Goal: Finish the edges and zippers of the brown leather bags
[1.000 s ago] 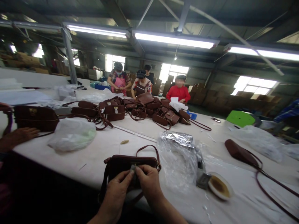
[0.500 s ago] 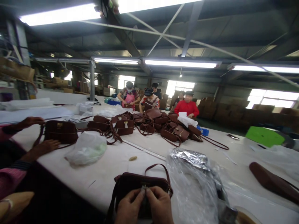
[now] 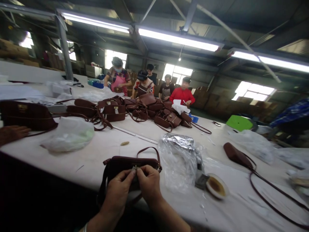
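Observation:
A dark brown handbag (image 3: pixel 118 162) stands at the table's near edge, its thin strap looped up behind it. My left hand (image 3: pixel 118 190) and my right hand (image 3: pixel 149 182) meet at the middle of its front, thumbs and fingertips pinched together around a small metal clasp (image 3: pixel 135 168). The fingertips cover most of the clasp, so its state cannot be made out. Right of the bag lies crumpled clear plastic (image 3: pixel 178 161) with a silvery part.
Many brown bags (image 3: pixel 147 108) are heaped across the white table (image 3: pixel 101 161). A dish of brown stuff (image 3: pixel 216 186) sits beside a grey block (image 3: pixel 201 179). Another person's hand (image 3: pixel 14 133) rests at the far left. Several people stand behind the heap.
The view has tilted down and turned right, showing more of my forearms, the dish and the bag at the right. Both hands remain pinched at the clasp.

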`<action>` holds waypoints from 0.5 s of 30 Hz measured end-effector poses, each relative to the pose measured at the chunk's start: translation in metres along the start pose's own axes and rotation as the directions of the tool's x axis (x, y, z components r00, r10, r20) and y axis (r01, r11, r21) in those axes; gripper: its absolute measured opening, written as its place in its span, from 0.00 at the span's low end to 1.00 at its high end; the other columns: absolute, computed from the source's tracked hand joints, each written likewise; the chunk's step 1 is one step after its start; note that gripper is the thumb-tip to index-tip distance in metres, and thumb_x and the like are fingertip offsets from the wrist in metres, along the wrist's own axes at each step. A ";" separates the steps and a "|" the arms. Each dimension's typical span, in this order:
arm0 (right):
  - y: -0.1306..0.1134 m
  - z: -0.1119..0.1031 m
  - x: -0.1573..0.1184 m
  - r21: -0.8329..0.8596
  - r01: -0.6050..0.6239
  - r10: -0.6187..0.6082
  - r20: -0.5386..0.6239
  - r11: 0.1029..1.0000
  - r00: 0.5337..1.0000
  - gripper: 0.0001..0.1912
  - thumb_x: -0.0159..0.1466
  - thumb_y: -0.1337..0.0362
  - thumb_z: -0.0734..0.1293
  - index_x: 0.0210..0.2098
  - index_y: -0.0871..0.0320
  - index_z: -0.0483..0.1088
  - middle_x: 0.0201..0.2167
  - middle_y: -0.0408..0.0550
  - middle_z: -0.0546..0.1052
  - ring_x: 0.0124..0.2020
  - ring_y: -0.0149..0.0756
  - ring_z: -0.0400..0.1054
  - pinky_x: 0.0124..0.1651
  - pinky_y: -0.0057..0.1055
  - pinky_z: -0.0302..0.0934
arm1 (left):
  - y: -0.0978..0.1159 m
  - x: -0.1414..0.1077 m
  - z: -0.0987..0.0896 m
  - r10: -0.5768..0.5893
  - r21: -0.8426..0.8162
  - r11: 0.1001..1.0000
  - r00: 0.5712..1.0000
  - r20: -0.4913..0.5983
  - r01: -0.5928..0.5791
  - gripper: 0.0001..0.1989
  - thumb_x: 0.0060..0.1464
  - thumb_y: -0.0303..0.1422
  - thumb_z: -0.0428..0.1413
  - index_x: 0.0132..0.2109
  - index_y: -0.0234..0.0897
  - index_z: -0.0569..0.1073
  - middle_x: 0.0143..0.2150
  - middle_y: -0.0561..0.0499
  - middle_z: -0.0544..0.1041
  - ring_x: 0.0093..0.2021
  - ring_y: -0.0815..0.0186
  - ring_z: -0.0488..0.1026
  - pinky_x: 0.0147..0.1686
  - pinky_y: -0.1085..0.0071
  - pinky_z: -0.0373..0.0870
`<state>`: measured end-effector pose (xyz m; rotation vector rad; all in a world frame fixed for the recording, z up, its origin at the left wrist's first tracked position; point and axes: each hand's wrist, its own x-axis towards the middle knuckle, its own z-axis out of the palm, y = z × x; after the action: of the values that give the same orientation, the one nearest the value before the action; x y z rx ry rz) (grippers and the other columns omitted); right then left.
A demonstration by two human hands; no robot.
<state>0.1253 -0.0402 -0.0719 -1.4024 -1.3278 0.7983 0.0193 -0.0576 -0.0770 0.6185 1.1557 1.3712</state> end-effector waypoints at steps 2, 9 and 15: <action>-0.002 0.000 -0.001 0.022 -0.017 0.017 -0.010 1.000 1.000 0.12 0.57 0.60 0.66 0.23 0.60 0.74 0.20 0.44 0.76 0.25 0.34 0.68 0.29 0.27 0.61 | 0.001 -0.003 0.002 -0.016 -0.043 0.999 1.000 0.001 0.016 0.20 0.42 0.39 0.68 0.41 0.32 0.78 0.34 0.46 0.82 0.36 0.58 0.80 0.35 0.69 0.77; -0.002 0.001 0.003 0.080 -0.042 0.042 0.006 0.996 0.999 0.12 0.57 0.60 0.66 0.23 0.60 0.73 0.20 0.44 0.74 0.24 0.32 0.67 0.28 0.26 0.61 | 0.007 -0.008 0.008 -0.080 -0.135 0.988 0.997 -0.015 0.077 0.15 0.43 0.33 0.67 0.39 0.32 0.77 0.33 0.45 0.82 0.35 0.57 0.80 0.32 0.68 0.79; 0.001 -0.020 -0.005 -0.034 0.176 -0.177 -0.005 0.984 0.984 0.12 0.62 0.62 0.63 0.29 0.60 0.76 0.25 0.46 0.77 0.28 0.33 0.70 0.32 0.26 0.62 | 0.003 0.001 0.008 -0.103 -0.068 0.993 0.994 -0.032 0.101 0.09 0.47 0.28 0.64 0.39 0.35 0.77 0.34 0.48 0.82 0.34 0.60 0.80 0.32 0.72 0.79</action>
<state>0.1439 -0.0493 -0.0683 -1.2913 -1.4432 0.6545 0.0247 -0.0541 -0.0717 0.4830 1.1498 1.3324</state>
